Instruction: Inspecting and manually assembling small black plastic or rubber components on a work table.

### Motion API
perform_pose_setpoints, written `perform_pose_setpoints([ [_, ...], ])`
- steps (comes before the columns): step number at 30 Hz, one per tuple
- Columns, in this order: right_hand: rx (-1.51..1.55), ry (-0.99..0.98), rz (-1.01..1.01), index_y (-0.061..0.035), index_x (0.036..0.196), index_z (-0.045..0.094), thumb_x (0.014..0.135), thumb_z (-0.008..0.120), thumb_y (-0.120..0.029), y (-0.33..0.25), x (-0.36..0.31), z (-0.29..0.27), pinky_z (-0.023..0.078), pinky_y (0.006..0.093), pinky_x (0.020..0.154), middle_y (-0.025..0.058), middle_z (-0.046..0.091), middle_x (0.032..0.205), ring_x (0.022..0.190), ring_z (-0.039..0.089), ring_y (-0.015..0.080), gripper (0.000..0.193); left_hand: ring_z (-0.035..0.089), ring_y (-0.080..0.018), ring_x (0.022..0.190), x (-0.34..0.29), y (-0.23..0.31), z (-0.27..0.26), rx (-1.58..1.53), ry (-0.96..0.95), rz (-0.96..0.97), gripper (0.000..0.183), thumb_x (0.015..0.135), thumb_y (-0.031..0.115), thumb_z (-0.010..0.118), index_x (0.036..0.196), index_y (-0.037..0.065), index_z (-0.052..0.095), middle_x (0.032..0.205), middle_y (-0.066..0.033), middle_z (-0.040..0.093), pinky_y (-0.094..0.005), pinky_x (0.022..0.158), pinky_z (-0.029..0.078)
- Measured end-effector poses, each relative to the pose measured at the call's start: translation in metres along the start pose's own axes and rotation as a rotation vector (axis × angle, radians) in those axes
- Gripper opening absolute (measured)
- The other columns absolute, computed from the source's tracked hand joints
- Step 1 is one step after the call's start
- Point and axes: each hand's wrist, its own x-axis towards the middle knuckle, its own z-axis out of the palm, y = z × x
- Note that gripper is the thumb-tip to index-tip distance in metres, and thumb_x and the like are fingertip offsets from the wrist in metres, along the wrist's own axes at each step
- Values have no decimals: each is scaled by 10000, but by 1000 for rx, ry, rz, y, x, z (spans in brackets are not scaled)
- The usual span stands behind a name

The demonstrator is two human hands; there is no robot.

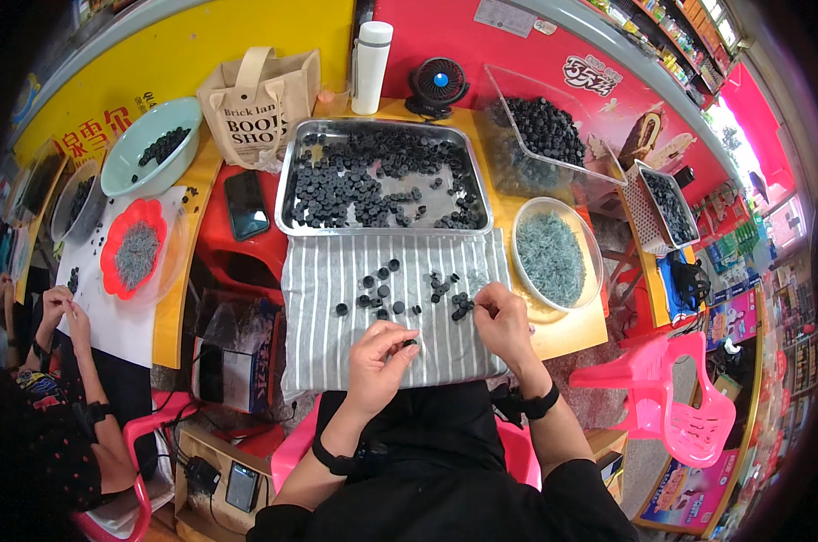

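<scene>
My left hand (379, 363) is closed, thumb and fingers pinching a small round black cap (410, 342) over the striped cloth (314, 348). To its right, my right hand (505, 325) is pinched shut beside a small pile of black pieces (461, 307); whatever lies between its fingertips is hidden. Several loose black caps (383, 291) are scattered on the cloth ahead of my left hand. Beyond the cloth stands a metal tray (386, 231) holding a great many black round parts. A round clear tub (599, 271) of thin grey-green translucent pieces sits right of my right hand.
Behind the tray are a white bottle (371, 68), a small black fan (437, 86) and a canvas bag (260, 104). A clear bin (599, 172) of black parts stands back right. At left, a co-worker's hands (69, 313) work near a red bowl (118, 226).
</scene>
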Motion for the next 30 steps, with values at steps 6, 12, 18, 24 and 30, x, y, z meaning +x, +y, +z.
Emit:
perform_pose_setpoints([
  [6,-217,-151,-139,16,809,558,675,536,53,-25,21,-9,469,480,609,229,607,711,666,616,412,141,500,-52,743,-1,3,1,-41,14,18,221,812,-92,670,1012,-2,699,937,-19,564,-194,644,408],
  [12,-387,-332,-291,17,774,545,655,531,52,-33,41,-1,444,537,659,250,604,709,750,600,460,125,518,-48,757,-3,0,0,-45,-7,-26,212,822,-84,670,1013,2,701,953,-18,562,-198,651,424],
  [18,-208,-324,-133,1,770,618,652,706,-1,-15,26,-11,458,365,564,142,607,664,612,610,272,147,558,-67,790,-2,1,-2,-99,4,-27,196,835,-81,663,1014,-8,697,969,-26,571,-203,679,451],
  [24,-20,-109,-69,-5,833,639,668,753,7,0,2,-3,459,307,582,91,563,763,619,586,189,201,575,-74,821,1,-3,-6,-280,19,-70,173,840,-69,665,994,2,699,960,-20,582,-205,712,459],
  [30,20,-99,-143,-2,848,623,666,751,10,-1,-5,-5,469,338,589,110,559,802,648,608,228,222,604,-101,856,6,-6,-4,-517,47,-213,179,848,-87,644,1004,-14,691,981,-47,647,-227,756,483],
])
